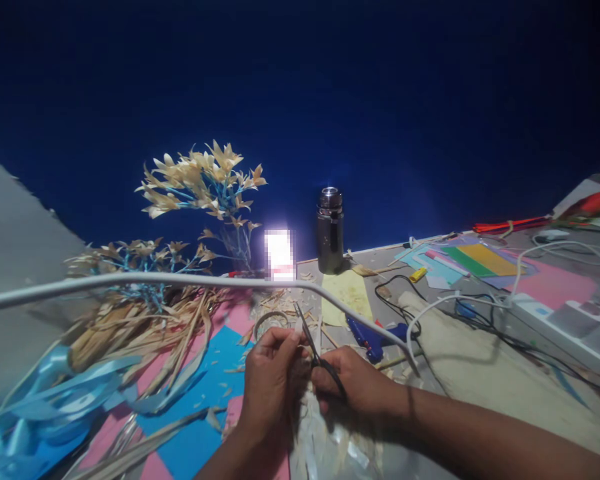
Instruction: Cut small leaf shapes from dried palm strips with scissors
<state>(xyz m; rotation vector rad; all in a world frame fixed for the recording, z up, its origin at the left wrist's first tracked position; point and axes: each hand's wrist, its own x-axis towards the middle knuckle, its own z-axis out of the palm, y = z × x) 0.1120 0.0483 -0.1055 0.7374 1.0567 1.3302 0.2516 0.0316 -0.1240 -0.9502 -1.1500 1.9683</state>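
Observation:
Near the middle of the view, my left hand (273,367) pinches a small pale strip (299,325) between thumb and fingers. Close beside it on the right, my right hand (347,380) is closed around the black handles of a pair of scissors (307,332). The blades point up and away, next to the strip; whether they touch it I cannot tell. Below the hands lie pale scraps and clear plastic (325,443). A roll of tape (270,319) sits just beyond my left hand.
A white cable (180,280) crosses in front of the hands. Behind stand a dark flask (330,233) and pale flowers (205,177). A blue glue gun (373,340) and power strip (565,333) lie right; dried husks (145,333) and blue ribbon (55,400) lie left.

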